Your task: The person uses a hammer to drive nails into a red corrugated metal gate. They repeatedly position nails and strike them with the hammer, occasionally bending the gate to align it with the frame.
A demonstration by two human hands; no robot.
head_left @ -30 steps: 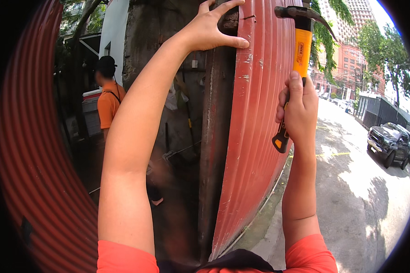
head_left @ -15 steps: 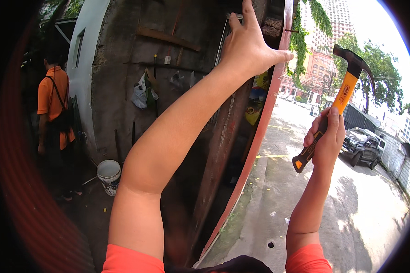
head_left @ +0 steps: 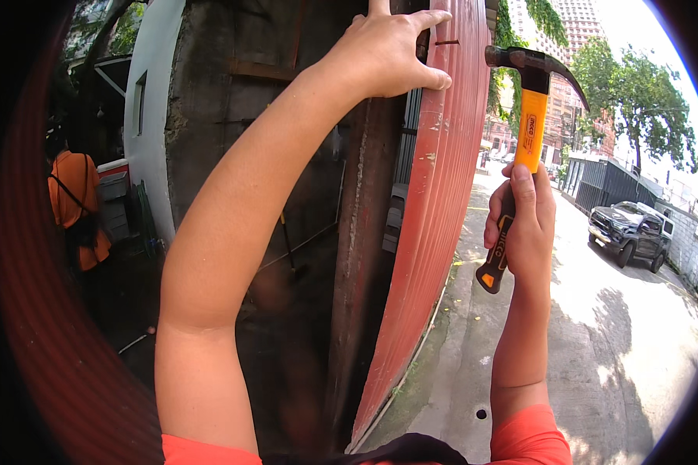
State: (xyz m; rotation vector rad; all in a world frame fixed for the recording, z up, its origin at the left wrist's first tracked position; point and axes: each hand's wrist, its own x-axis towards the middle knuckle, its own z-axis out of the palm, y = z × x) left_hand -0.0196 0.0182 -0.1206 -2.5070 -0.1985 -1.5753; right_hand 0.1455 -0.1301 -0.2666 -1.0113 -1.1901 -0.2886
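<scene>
My right hand (head_left: 529,229) is closed round the dark grip of a claw hammer (head_left: 531,128) with a yellow-orange shaft, held upright. Its black striking face points left, toward a red corrugated metal sheet (head_left: 430,170). A thin, dark nail (head_left: 447,42) sticks out from the upper part of that sheet, short of the hammer head. My left hand (head_left: 395,56) is raised at the sheet's left edge, fingers spread and thumb apart, one finger above the nail and the thumb below it. The other fingertips are partly out of view.
A rough wooden post (head_left: 353,256) stands left of the sheet, with a dark interior behind it. A person in an orange shirt (head_left: 76,186) is at the far left. To the right, a dark pickup-like vehicle (head_left: 632,229) is parked on the concrete driveway (head_left: 574,310).
The red sheet now shows much more of its face. My left hand has come down and left a little, and the hammer has moved left and turned more upright, closer to the nail.
</scene>
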